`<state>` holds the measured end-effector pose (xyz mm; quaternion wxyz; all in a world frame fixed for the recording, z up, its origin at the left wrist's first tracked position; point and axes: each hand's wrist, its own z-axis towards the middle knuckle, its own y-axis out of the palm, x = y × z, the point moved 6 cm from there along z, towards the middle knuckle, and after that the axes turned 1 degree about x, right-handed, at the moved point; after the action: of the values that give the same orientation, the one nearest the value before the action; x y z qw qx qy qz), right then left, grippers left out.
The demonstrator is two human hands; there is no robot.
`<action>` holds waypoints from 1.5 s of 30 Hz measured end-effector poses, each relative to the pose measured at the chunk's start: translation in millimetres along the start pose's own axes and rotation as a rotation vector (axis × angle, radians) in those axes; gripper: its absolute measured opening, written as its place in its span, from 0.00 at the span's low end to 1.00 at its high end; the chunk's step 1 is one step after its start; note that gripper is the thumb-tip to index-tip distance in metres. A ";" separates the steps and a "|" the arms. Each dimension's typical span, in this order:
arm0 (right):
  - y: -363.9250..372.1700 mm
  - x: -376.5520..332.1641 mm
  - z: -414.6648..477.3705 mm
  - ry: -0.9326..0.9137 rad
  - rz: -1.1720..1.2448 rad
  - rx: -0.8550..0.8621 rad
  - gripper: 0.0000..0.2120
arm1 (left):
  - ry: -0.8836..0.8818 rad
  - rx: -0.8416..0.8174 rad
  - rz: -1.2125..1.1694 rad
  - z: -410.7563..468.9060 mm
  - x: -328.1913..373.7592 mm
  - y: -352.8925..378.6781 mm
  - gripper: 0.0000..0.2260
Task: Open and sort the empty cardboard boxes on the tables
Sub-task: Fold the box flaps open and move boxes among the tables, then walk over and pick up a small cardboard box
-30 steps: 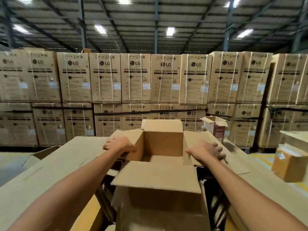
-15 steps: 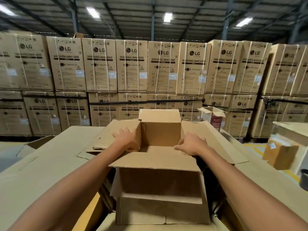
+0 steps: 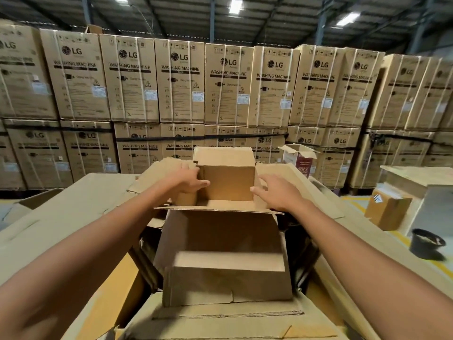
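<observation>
An open brown cardboard box (image 3: 220, 256) stands in front of me on a stack of flattened cardboard. Its far flap (image 3: 228, 177) stands upright and its near flap juts toward me. My left hand (image 3: 188, 182) is curled over the box's folded left flap, thumb pointing into the opening. My right hand (image 3: 277, 195) lies with fingers spread on the right flap (image 3: 299, 182), thumb at the inner edge. The inside of the box looks empty.
Large flat cardboard sheets (image 3: 61, 212) lie to the left and right. A small opened white and maroon box (image 3: 300, 159) stands behind. At the right are a taped box (image 3: 387, 209), a black bucket (image 3: 426, 242) and a table (image 3: 416, 177). Stacked washing machine cartons (image 3: 181, 79) wall off the back.
Both hands have slid from the outer side flaps inward to the edges of the box's opening. The left flap is now folded up under my left hand.
</observation>
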<state>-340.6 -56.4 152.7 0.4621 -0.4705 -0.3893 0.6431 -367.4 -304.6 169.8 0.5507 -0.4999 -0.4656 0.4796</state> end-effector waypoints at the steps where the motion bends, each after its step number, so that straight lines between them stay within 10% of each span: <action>1: -5.1 1.1 -4.5 -0.006 0.011 0.023 0.33 | 0.048 0.026 -0.032 -8.9 8.9 -13.1 0.30; 11: -68.3 35.4 -113.0 -0.018 0.264 0.413 0.33 | 0.422 0.322 -0.261 -108.8 115.1 -79.4 0.30; 23: -107.5 229.7 -371.2 0.215 0.275 0.596 0.32 | 0.649 0.487 -0.630 -275.2 378.0 23.2 0.24; 45: -37.7 599.6 -656.6 0.914 0.167 0.761 0.30 | 1.068 -0.018 -0.863 -368.4 802.1 304.5 0.21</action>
<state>223.5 573.0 -126.1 0.6664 -0.5301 0.1448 0.5039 64.4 466.4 -131.7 0.8424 -0.4422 -0.2915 -0.0987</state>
